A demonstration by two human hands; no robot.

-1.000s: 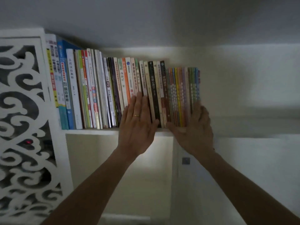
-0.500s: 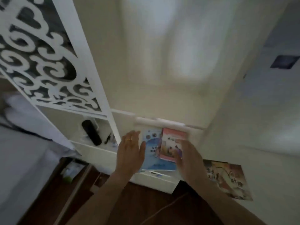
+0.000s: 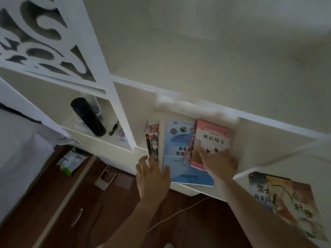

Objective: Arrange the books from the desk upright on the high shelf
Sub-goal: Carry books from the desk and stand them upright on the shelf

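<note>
Step in hand, as judged: the next books are being picked off the desk (image 3: 254, 149) for the high shelf, which is out of view.

Left hand (image 3: 152, 178) is spread, fingers relaxed, at the left edge of the blue book (image 3: 176, 153); nothing is gripped. Right hand (image 3: 219, 161) is laid flat on the pink book (image 3: 211, 140), which overlaps the blue book's right side; no pinch is seen.

To do it well: both books should be squared into one stack, clamped from both edges, and lifted together with spines aligned.

Left of the blue book: a black flask (image 3: 87, 117) in a cubby, and a red-covered book (image 3: 153, 140) partly tucked under. Right of it: more books (image 3: 286, 199) lie flat. Likely snag: the red-covered book may be dragged along.
</note>
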